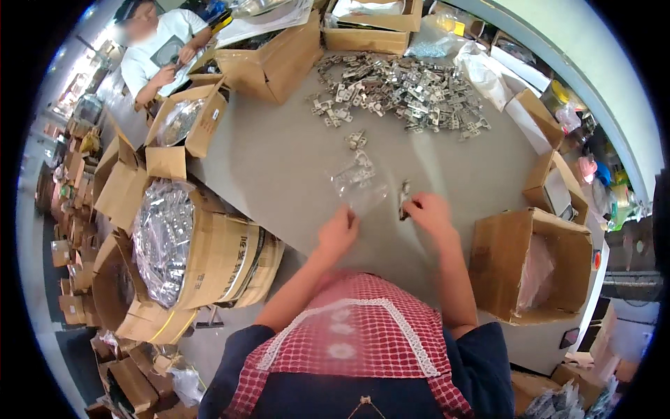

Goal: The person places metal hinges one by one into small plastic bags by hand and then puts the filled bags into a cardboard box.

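My left hand (338,230) is closed, its fingertips pinching the near edge of a clear plastic bag (359,193) that lies on the grey table. A metal hinge (361,165) shows at the bag's far end; whether it lies inside or beneath the film, I cannot tell. Just beyond it is another loose hinge (356,140). To the right, my right hand (428,211) grips a silvery cabinet hinge (404,198) between thumb and fingers, standing on end close to the tabletop. Farther back spreads a large heap of similar metal hinges (412,91).
An open cardboard box (499,265) with pink film inside stands at the right. At the left, a big carton (216,265) holds bagged metal parts. More boxes (279,63) line the table's back edge. Another person (160,52) works at the far left.
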Tool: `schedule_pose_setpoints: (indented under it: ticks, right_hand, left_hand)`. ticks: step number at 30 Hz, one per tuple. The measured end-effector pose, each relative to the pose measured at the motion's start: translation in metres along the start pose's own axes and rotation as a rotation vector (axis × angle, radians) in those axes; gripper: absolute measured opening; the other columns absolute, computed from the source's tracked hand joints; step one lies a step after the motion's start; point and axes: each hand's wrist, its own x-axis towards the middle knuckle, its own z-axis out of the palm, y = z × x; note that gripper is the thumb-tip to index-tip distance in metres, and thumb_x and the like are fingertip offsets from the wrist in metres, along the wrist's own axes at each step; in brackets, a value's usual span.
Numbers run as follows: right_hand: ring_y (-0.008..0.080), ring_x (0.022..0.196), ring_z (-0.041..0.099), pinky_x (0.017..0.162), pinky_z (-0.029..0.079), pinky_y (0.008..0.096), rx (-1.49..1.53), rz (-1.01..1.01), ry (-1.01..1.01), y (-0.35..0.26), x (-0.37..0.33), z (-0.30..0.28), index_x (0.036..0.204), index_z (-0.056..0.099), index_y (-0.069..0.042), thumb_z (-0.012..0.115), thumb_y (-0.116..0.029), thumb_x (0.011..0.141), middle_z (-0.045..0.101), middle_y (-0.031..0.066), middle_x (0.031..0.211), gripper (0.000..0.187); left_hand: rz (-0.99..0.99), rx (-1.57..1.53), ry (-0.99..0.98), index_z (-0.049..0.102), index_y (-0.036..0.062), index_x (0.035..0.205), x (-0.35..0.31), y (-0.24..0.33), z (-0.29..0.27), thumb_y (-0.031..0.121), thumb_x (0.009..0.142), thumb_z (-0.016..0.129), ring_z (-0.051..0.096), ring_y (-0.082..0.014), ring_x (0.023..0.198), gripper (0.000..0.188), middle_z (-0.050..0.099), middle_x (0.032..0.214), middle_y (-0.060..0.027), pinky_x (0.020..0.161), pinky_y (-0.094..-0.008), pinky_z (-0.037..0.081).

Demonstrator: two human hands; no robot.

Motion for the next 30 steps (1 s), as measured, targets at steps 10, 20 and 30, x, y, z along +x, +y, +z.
schedule_pose_setpoints:
  ticks: [10,20,30]
  right_hand:
    - [0.0079,0.051,0.05,0.045,0.036,0.0244,1.025,0.269,-0.208,-0.01,-0.008,0.064,0.077,0.066,-0.003,0.061,-0.027,0.088,0.059,0.0005,0.062,0.027]
    - [0.0088,0.049,0.051,0.044,0.038,0.0245,1.212,0.313,-0.105,-0.004,-0.013,0.116,0.084,0.068,-0.003,0.061,-0.025,0.088,0.067,0.0067,0.071,0.024]
    - [0.01,0.046,0.049,0.041,0.036,0.024,1.554,0.272,0.091,-0.015,-0.014,0.118,0.072,0.064,-0.004,0.061,-0.016,0.084,0.059,0.0041,0.06,0.018]
  left_hand:
    - [0.093,0.027,0.019,0.052,0.0056,0.096,0.002,-0.002,0.003,0.023,0.087,0.059,0.065,-0.0356,0.077,0.021,0.067,0.082,-0.0156,0.065,-0.0461,0.05]
    - [0.169,0.057,0.02,0.053,0.0057,0.096,-0.004,0.0,0.017,0.022,0.086,0.06,0.064,-0.0383,0.071,0.02,0.066,0.08,-0.017,0.063,-0.0473,0.051]
    - [0.114,0.03,0.079,0.051,0.0065,0.095,-0.003,-0.009,0.014,0.02,0.085,0.057,0.064,-0.0382,0.068,0.018,0.065,0.075,-0.0163,0.062,-0.0492,0.05]
